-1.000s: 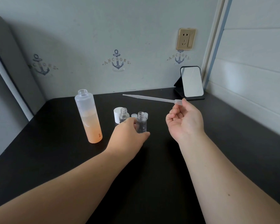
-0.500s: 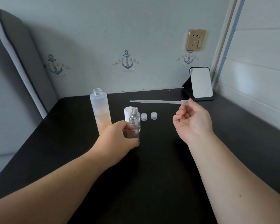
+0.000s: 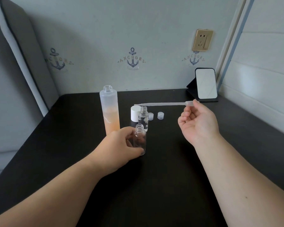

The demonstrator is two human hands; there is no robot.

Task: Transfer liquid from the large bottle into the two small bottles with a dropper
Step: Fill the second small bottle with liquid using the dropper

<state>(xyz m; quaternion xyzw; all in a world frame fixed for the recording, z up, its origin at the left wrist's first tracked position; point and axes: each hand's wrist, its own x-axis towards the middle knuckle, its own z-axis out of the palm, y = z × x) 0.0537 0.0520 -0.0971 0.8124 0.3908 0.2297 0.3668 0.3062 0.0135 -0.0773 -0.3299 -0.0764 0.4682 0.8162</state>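
Head view: our left hand [image 3: 121, 148] grips a clear small bottle [image 3: 139, 140] standing upright near the middle of the black table [image 3: 170, 177]. Our right hand [image 3: 198, 123] pinches the dropper [image 3: 162, 104] by its bulb, held level, tip over the second small bottle [image 3: 143, 117]. The large bottle [image 3: 109, 110], uncapped and part full of orange liquid, stands toward the far edge. A white cap [image 3: 135, 113] and two small caps [image 3: 156, 115] sit close by.

Dim soft light, wide-angle edge distortion

left hand [image 3: 120, 148] grips small bottle [image 3: 139, 140] | right hand [image 3: 198, 123] pinches dropper [image 3: 162, 104]
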